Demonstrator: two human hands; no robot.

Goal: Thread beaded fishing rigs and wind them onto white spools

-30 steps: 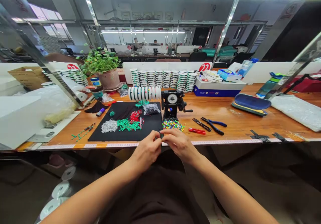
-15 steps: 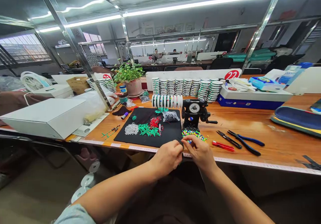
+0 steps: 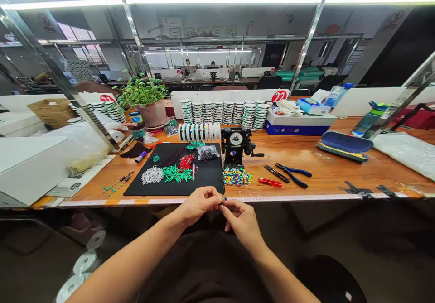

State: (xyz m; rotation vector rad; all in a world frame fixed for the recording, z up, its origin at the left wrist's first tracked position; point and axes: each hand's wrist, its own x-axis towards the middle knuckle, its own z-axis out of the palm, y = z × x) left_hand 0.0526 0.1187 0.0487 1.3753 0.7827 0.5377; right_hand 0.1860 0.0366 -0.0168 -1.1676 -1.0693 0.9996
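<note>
A long wooden desk (image 3: 306,158) is stretching across the room, with a measuring tape (image 3: 288,198) running along its near edge and a potted plant (image 3: 146,103) growing toward the far left. Along the far side, white spools (image 3: 224,115) are standing in neat stacks, while a further row of spools (image 3: 199,132) is lying on its side just left of a black hand-cranked winder (image 3: 235,146) with a round dial. Nearer, a black mat (image 3: 210,178) is carrying sorted heaps: silver beads (image 3: 152,175), green tubes (image 3: 175,174), red beads (image 3: 186,161) and a bag of dark beads (image 3: 208,152). A mixed pile of coloured beads (image 3: 238,176) is sitting just right of the mat, near blue-handled pliers (image 3: 292,175). These heaps are looking plentiful, so much of the material appears to be left, and only one small piece is in hand. The left hand (image 3: 200,205) and right hand (image 3: 242,223) are working close together, narrowly pinching a tiny green piece (image 3: 224,198) between their fingertips, just off the mat's near right corner, above the tape. The piece is too small for its form to be made out.
</note>
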